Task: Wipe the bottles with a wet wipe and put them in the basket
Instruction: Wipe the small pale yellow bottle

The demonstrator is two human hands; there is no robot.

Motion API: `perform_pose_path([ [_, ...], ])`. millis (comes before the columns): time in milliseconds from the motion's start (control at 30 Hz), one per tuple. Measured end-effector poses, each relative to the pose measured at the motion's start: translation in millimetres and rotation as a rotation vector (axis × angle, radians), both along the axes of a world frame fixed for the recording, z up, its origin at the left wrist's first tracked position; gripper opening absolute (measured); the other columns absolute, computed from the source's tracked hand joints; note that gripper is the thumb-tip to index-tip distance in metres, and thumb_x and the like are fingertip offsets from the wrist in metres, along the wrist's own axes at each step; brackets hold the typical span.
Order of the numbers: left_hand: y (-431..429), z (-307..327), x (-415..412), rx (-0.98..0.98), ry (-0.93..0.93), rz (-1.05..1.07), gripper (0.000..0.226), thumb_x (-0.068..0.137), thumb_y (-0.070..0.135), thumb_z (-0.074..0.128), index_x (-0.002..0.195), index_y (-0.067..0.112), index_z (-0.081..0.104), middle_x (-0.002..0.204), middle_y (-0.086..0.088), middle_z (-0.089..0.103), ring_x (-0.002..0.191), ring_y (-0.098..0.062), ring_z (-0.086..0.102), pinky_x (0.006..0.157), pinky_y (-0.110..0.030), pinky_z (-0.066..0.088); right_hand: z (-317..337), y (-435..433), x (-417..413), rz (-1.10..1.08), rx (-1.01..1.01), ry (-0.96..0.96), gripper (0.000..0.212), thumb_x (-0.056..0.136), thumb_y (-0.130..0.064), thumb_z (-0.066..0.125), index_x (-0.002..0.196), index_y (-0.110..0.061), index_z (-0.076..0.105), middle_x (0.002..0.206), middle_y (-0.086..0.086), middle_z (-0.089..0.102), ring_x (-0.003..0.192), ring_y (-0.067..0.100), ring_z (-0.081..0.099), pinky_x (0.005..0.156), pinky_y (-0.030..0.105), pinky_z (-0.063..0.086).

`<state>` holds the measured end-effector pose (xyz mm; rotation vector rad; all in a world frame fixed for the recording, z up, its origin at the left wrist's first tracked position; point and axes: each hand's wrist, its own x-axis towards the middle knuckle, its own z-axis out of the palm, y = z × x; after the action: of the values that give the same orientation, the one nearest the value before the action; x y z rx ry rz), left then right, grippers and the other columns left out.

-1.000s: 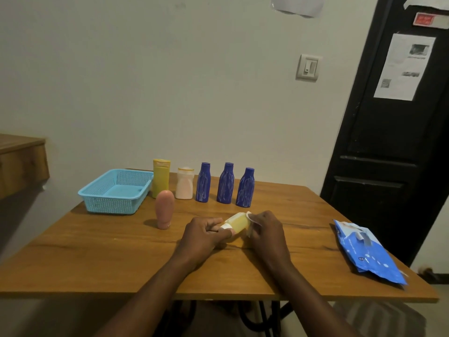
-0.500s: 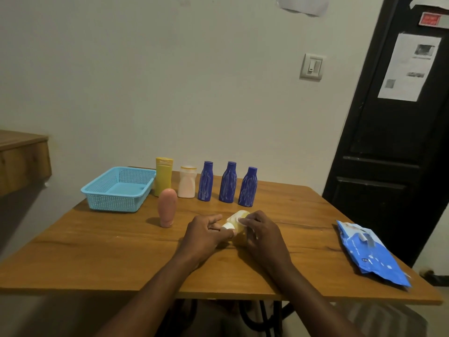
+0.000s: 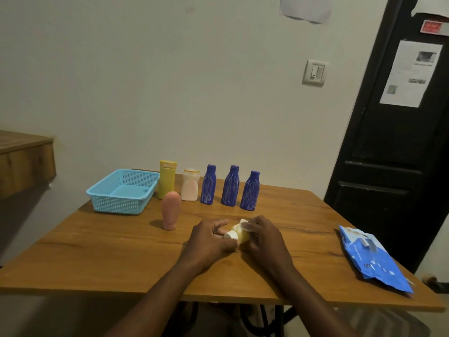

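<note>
Two bare hands meet over the middle of the wooden table. The left hand has its fingers curled round the white-capped end of a small yellow bottle, gripping it there. The right hand is closed over the bottle's other end, with a white wet wipe held under its fingertips against the body. The bottle lies on its side between the two hands, cap toward the left hand. Whether it rests on the tabletop or is held just clear of it cannot be told. The light blue basket stands at the far left corner of the table, well apart from the hands, and no bottle is seen inside it. Just beside the basket's right wall stands a tall yellow bottle. Next in the row along the far edge come a pale bottle and three blue bottles, all upright. A pink bottle stands on its cap nearer the person, in front of the tall yellow bottle and to the left of the hands. A blue wipes pack lies flat near the table's right edge. On the wall behind are a light switch and, to the right, a dark door with a printed sheet stuck to it.
</note>
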<state>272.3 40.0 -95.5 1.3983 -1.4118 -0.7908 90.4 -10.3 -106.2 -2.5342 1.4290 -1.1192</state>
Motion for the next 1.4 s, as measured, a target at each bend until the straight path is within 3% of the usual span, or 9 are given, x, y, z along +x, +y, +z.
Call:
perform_pose_path([
  [233,2,1,1,-0.003,0.05,-0.036,0.082,0.073,0.017,0.091,0.146,0.017,0.053,0.105,0.004,0.072,0.094,-0.013,0.073,0.077,-0.031,0.064,-1,6,-2,0.18,-0.074,0.065,0.03,0.087,-0.024,0.075,0.118,-0.023,0.073,0.12,-0.008,0.065,0.11,0.005,0.055,0.088,0.016,0.049],
  [333,2,2,1,0.004,0.027,-0.04,0.084,0.07,0.019,0.092,0.146,0.02,0.053,0.107,0.007,0.072,0.095,-0.011,0.073,0.08,-0.033,0.064,-2,5,1,0.101,-0.076,0.064,0.033,0.089,-0.025,0.073,0.122,-0.024,0.071,0.121,-0.009,0.063,0.107,0.004,0.054,0.085,0.016,0.049],
  [467,2,2,1,0.001,-0.032,-0.009,0.088,0.061,0.028,0.093,0.142,0.028,0.058,0.107,0.013,0.072,0.097,-0.005,0.07,0.089,-0.039,0.061,-1,-6,-2,-0.143,0.0,-0.071,0.036,0.089,-0.02,0.074,0.125,-0.023,0.07,0.112,-0.008,0.065,0.096,0.004,0.055,0.078,0.017,0.048],
  [567,2,1,0,-0.01,-0.033,-0.013,0.089,0.059,0.029,0.094,0.142,0.026,0.059,0.106,0.012,0.073,0.096,-0.006,0.071,0.09,-0.039,0.061,0,-10,-6,-0.202,0.064,-0.137,0.037,0.089,-0.014,0.072,0.125,-0.021,0.071,0.109,-0.005,0.067,0.096,0.008,0.058,0.081,0.024,0.052],
  [733,4,2,0,-0.018,-0.046,-0.008,0.085,0.065,0.025,0.092,0.143,0.026,0.057,0.103,0.013,0.072,0.092,-0.003,0.071,0.087,-0.037,0.062,-2,0,0,-0.06,-0.002,0.007,0.041,0.09,-0.019,0.072,0.13,-0.021,0.066,0.123,-0.005,0.062,0.109,0.008,0.054,0.091,0.023,0.05],
  [967,2,2,0,-0.015,-0.009,-0.045,0.082,0.072,0.016,0.09,0.146,0.018,0.054,0.1,0.006,0.075,0.089,-0.007,0.074,0.079,-0.029,0.063,0,10,1,0.157,-0.117,0.161,0.029,0.091,-0.021,0.069,0.12,-0.023,0.072,0.118,-0.008,0.064,0.107,0.007,0.052,0.081,0.013,0.042],
  [1167,0,2,-1,-0.02,-0.041,-0.034,0.086,0.07,0.018,0.091,0.146,0.022,0.053,0.106,0.007,0.073,0.094,-0.008,0.073,0.084,-0.031,0.063,4,10,6,0.049,-0.154,0.189,0.036,0.089,-0.029,0.072,0.125,-0.027,0.069,0.125,-0.007,0.064,0.111,0.011,0.055,0.086,0.025,0.049],
  [1400,-2,0,-3,-0.032,-0.066,-0.029,0.089,0.067,0.014,0.093,0.146,0.023,0.054,0.107,0.008,0.073,0.094,-0.006,0.072,0.083,-0.026,0.062,7,6,4,-0.167,-0.087,0.18,0.044,0.089,-0.036,0.072,0.131,-0.033,0.064,0.128,-0.01,0.058,0.113,0.01,0.048,0.083,0.024,0.043],
])
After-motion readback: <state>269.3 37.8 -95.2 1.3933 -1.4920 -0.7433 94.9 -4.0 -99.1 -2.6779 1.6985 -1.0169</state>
